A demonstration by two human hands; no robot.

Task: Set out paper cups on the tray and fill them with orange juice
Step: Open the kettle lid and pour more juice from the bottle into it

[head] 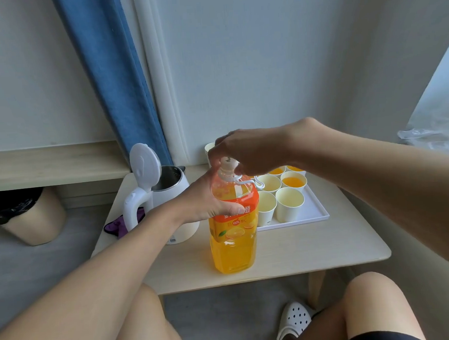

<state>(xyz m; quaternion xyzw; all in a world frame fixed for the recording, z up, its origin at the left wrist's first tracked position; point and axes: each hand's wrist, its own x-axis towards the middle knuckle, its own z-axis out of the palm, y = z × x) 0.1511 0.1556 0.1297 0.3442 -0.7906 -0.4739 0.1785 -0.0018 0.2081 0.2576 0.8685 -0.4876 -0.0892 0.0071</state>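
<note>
- The juice bottle stands upright on the table, just before the tray.
- The left hand wraps around its shoulder.
- The right hand pinches the cap from above; opening or closing cannot be told.
- The near cups look empty.
- Three far cups hold juice, so filling seems about half done.

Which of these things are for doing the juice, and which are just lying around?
For the juice:
bottle, gripped by the left hand
cap, gripped by the right hand
cups
tray

Just lying about:
kettle
purple cloth
bin
curtain
plastic bag
</note>
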